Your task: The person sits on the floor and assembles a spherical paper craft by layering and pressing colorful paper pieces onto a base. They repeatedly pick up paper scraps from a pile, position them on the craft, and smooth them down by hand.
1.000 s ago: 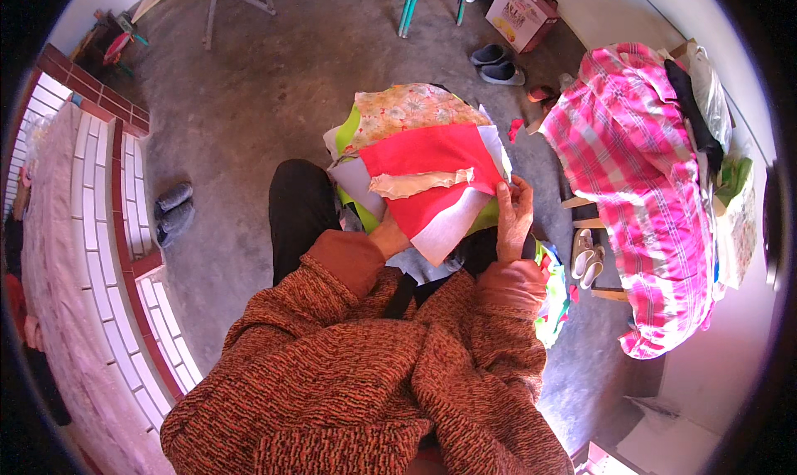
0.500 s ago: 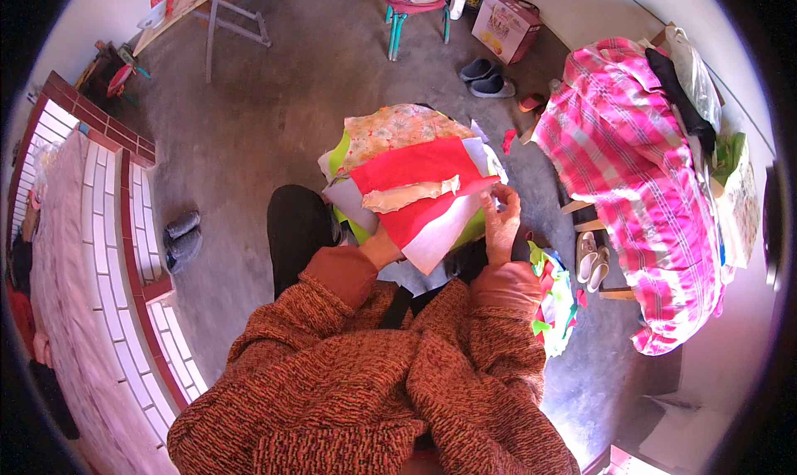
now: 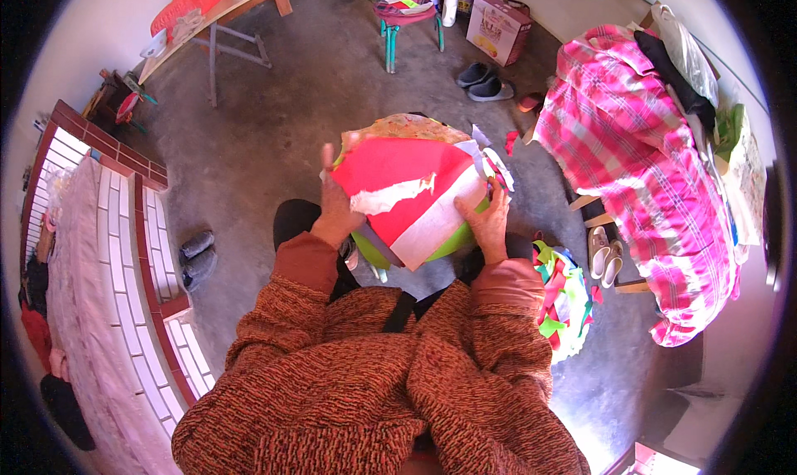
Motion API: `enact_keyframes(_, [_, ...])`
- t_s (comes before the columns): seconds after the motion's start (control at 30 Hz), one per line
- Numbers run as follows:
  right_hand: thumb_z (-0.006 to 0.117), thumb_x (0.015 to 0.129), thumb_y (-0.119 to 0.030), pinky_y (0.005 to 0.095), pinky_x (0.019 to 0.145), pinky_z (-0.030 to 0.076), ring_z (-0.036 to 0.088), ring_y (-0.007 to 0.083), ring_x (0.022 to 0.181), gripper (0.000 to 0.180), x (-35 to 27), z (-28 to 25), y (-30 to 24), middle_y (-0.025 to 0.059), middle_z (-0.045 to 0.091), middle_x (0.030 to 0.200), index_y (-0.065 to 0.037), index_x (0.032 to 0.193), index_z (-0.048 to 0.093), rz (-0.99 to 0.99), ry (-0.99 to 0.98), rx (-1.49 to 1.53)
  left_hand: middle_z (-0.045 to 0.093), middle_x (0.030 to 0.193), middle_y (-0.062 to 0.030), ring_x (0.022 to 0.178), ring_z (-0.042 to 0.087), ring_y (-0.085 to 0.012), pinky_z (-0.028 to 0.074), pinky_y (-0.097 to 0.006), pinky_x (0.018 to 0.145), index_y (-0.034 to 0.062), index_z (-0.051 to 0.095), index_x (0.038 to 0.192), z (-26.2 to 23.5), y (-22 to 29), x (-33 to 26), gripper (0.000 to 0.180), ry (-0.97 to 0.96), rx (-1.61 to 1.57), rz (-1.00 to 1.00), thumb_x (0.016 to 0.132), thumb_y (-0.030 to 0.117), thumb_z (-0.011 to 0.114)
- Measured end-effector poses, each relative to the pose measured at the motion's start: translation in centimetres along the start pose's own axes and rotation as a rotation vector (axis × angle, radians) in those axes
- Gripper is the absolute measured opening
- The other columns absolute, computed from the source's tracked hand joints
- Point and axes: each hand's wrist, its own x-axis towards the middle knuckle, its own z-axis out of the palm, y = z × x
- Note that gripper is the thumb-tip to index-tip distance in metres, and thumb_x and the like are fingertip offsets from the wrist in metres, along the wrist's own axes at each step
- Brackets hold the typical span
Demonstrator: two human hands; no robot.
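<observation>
Layered cloth pieces lie in a rounded pile in front of my knees. On top is a red cloth (image 3: 407, 164) with a pale, ragged-edged strip (image 3: 394, 196) across its middle. A pale whitish cloth (image 3: 432, 230) lies along its right side, and a floral cloth (image 3: 415, 127) shows at the far edge. Bright green cloth (image 3: 452, 241) sticks out beneath. My left hand (image 3: 336, 208) rests against the left edge, one finger pointing up; part of it is hidden by cloth. At the right edge, my right hand (image 3: 488, 223) touches the pile, thumb spread from the fingers.
A heap of colourful scraps (image 3: 566, 301) is beside my right knee. Pink checked cloth (image 3: 631, 159) covers wooden-legged furniture at right, with pale shoes (image 3: 604, 257) beside it. Dark clogs (image 3: 485, 83), a green-legged stool (image 3: 405, 14) and a carton (image 3: 498, 31) stand farther off.
My left hand has come from below the cloth to its left edge. My right hand has stopped pinching the right edge and spread out. The red cloth lies flatter, and the view has shifted slightly.
</observation>
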Motion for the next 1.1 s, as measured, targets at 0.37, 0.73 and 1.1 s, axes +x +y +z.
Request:
enact_keyframes(0.37, [0.082, 0.063, -0.037, 0.0488, 0.098, 0.035, 0.042, 0.0396, 0.116, 0.076, 0.4, 0.9, 0.9, 0.0198, 0.046, 0.122, -0.006, 0.122, 0.048, -0.076, -0.007, 0.072, 0.044, 0.135, -0.0177, 0.131, 0.034, -0.0342, 0.019, -0.057, 0.106, 0.0106, 0.052, 0.122, -0.1, -0.1, 1.4, 0.042, 0.133, 0.109, -0.213, 0.082, 0.021, 0.062])
enact_keyframes(0.73, [0.079, 0.067, -0.031, 0.048, 0.098, 0.034, 0.042, 0.0401, 0.117, 0.065, 0.2, 0.8, 0.4, 0.02, 0.046, 0.119, -0.004, 0.118, 0.05, -0.075, -0.012, 0.144, 0.05, 0.131, -0.0119, 0.127, 0.041, -0.0277, 0.022, -0.052, 0.105, 0.0071, 0.049, 0.126, 7.8, -1.1, 3.4, 0.055, -0.183, 0.104, -0.294, 0.081, 0.034, 0.066])
enact_keyframes(1.1, [0.065, 0.08, -0.028, 0.0467, 0.096, 0.035, 0.044, 0.0403, 0.111, 0.05, 0.3, 0.9, 1.2, 0.0216, 0.047, 0.117, -0.003, 0.121, 0.048, -0.048, -0.03, 0.225, 0.051, 0.122, -0.0134, 0.11, 0.052, -0.0267, 0.039, -0.043, 0.095, 0.0033, 0.053, 0.118, 0.2, 4.4, 3.8, 0.043, 0.198, -0.653, -0.173, 0.078, 0.006, 0.069])
